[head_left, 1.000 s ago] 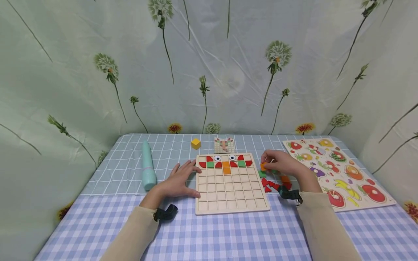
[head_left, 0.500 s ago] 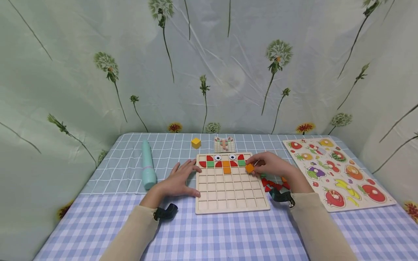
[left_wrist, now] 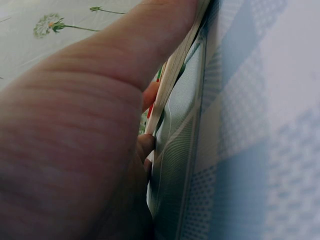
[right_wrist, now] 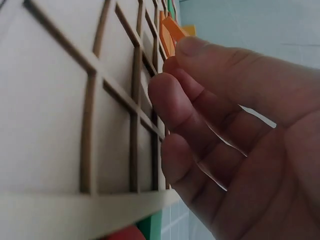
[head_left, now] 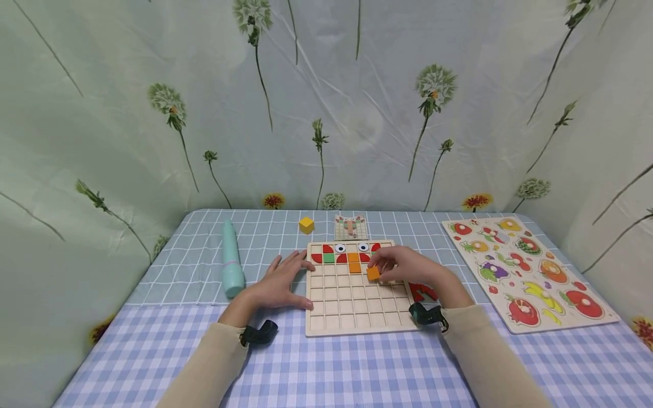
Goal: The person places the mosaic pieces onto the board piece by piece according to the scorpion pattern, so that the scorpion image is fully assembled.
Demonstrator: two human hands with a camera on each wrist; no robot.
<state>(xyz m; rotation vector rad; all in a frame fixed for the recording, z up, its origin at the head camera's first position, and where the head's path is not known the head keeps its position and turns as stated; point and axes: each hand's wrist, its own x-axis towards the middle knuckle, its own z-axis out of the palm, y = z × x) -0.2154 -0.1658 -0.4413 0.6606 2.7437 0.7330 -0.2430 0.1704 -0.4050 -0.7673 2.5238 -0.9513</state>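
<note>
A wooden grid board (head_left: 339,309) lies mid-table with red, green and orange tiles and two eye tiles in its upper rows. My right hand (head_left: 408,266) pinches an orange square tile (head_left: 373,273) between thumb and fingers, above the board just right of the two set orange tiles (head_left: 354,267). In the right wrist view the held orange tile (right_wrist: 175,29) looks tilted at the fingertips. My left hand (head_left: 282,285) rests with spread fingers at the board's left edge, thumb and fingertips touching it. The right hand hides part of the upper right rows.
Loose red pieces (head_left: 422,292) lie right of the board, partly behind the right hand. A small pattern card (head_left: 351,228) and a yellow cube (head_left: 306,225) sit beyond it. A teal cylindrical case (head_left: 232,263) stands left; a fruit puzzle board (head_left: 528,272) lies right.
My right hand has carried the orange tile from the loose pieces on the right leftward over the board, close to the set orange tiles. The left hand has stayed in place.
</note>
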